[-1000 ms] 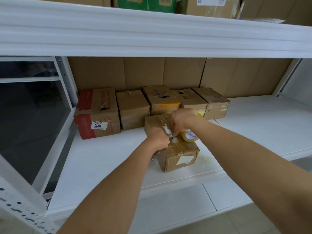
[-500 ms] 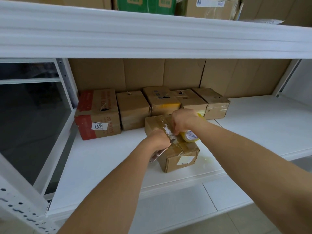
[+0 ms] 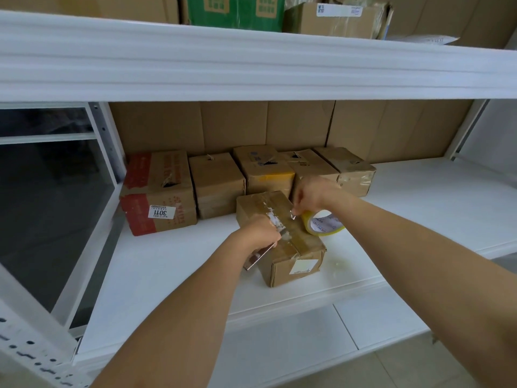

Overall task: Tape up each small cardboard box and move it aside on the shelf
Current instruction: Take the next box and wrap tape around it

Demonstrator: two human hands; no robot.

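A small cardboard box (image 3: 282,239) sits near the front of a white shelf (image 3: 156,281). The left hand (image 3: 261,233) rests on its top, fingers curled around a metal blade (image 3: 258,256). The right hand (image 3: 314,196) pinches a tape end above the box; a tape roll (image 3: 323,223) lies just right. Five more boxes (image 3: 218,183) line the back.

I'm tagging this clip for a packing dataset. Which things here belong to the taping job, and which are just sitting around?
In the job:
front box
tape roll
metal cutter in the left hand
right hand, pinching something small
row of small boxes behind

Just there:
cartons on the upper shelf
cardboard backing
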